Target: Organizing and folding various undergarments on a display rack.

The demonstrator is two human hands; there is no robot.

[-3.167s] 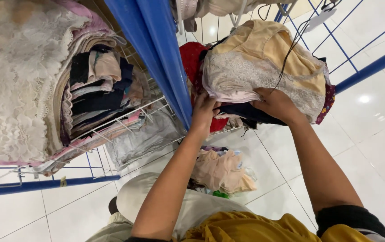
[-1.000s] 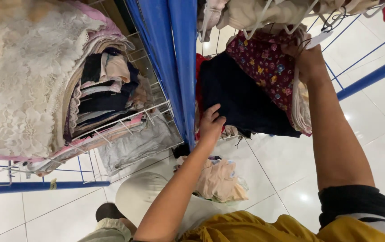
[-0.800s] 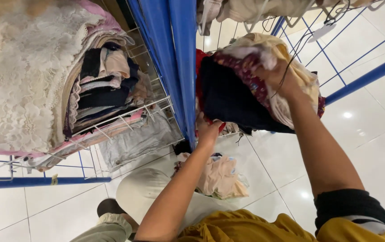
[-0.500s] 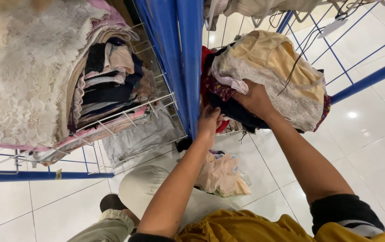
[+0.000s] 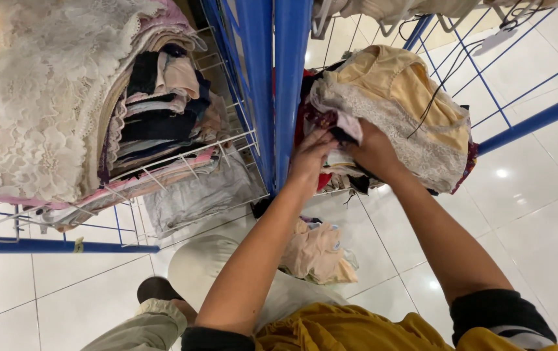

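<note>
White glossy tile floor [image 5: 539, 214], blue metal racking over it; far left, a white wire shelf [image 5: 181, 162] packed with folded garments: a big cream lace piece [image 5: 32, 110] on the outer edge, then a stack of black, pink and beige folded pieces [image 5: 162, 110] against the shelf's right rim; grey fabric [image 5: 194, 195] hangs under the shelf's front edge; blue upright post [image 5: 290, 84] splits the two shelves and partly blocks the pile on the right.

Left hand [image 5: 310, 156] just right of the post, fingers curled into the pile's lower edge, pinching a small white fabric piece [image 5: 347, 130]; right hand [image 5: 373, 153] touching beside it, fingers closed under the same bundle, tips hidden in cloth.

Garment bundle [image 5: 389, 97] sits at the right shelf's front edge: yellow-cream fabric on top with grey-white lace trim, red and dark layers underneath; black cord [image 5: 431, 107] across it.

Below on the floor: beige crumpled garments [image 5: 314, 253], white bag [image 5: 207, 266]; no labels readable.
</note>
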